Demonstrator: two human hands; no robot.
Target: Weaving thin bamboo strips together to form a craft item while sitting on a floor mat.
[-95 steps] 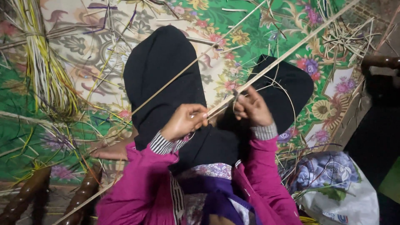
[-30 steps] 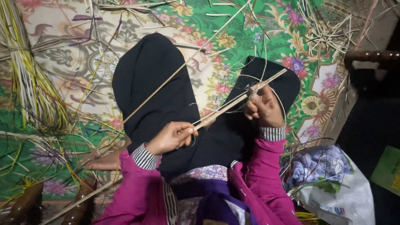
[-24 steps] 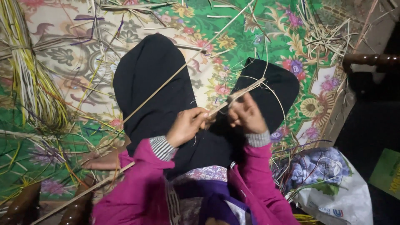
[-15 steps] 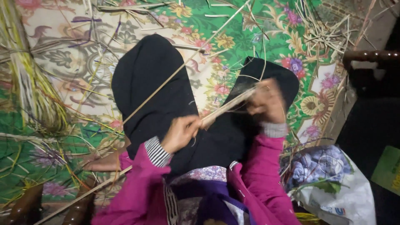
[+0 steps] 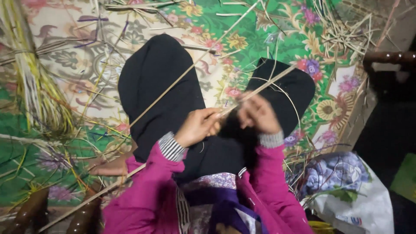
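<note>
A broad floral mat (image 5: 260,39), green and cream with red and purple blooms, covers the floor under everything, littered with loose straws and thin split strips. Over it, the person's knees rise under black cloth (image 5: 160,95), filling the middle of the view, with magenta sleeves (image 5: 143,195) reaching forward from the bottom edge. A thick bundle of yellow-green reeds (image 5: 37,86) lies along the left side of the mat, well apart from the hands. At the lower right sits a white plastic bag (image 5: 351,190) with blue-patterned cloth showing in it, just beside the right elbow. A long pale cane strip (image 5: 173,84) slants across the left knee, running from the lower left up towards the top of the mat. A second, shorter strip (image 5: 264,84) runs from between the two hands up over the right knee. The left hand (image 5: 197,126) is closed around this strip's lower end, fingers curled over it. The right hand (image 5: 258,115) is blurred; it sits on the strip just beside the left hand and seems to pinch it, though its fingers cannot be made out clearly.
</note>
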